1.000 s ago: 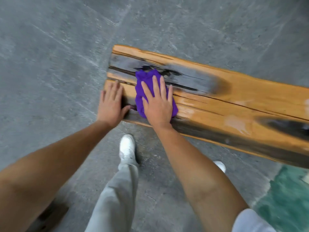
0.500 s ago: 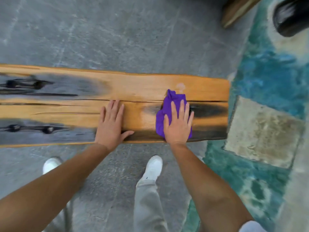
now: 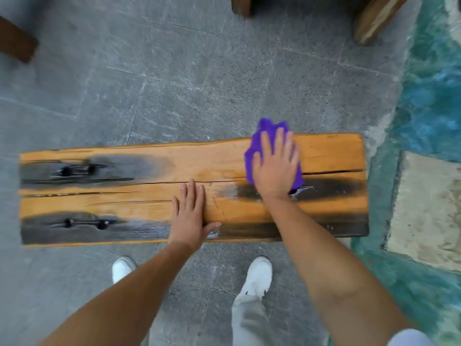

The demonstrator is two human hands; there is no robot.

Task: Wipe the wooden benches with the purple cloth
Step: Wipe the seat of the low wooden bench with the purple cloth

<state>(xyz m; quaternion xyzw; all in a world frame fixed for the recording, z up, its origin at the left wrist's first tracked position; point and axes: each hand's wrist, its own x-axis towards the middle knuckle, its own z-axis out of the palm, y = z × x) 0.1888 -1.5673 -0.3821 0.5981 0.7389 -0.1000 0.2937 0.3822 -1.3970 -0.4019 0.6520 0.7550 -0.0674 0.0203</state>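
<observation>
- Toward the far right edge of the counter [image 3: 154, 196], the right hand [image 3: 275, 171] presses the purple cloth [image 3: 268, 132] with straight, spread fingers [image 3: 279, 141].
- Left hand [image 3: 189, 216] rests flat near the front edge, fingers straight, holding nothing.
- Risk: part of the cloth overhangs the far edge; a further outward push could drop it to the floor [image 3: 174, 83].

Both forearms are bare to the elbow. A white short sleeve [image 3: 409, 338] edges the right upper arm (only a corner of it shows at the frame's bottom). The legs wear light grey trousers [image 3: 249, 320], and the feet wear plain white sneakers [image 3: 258, 275].
</observation>
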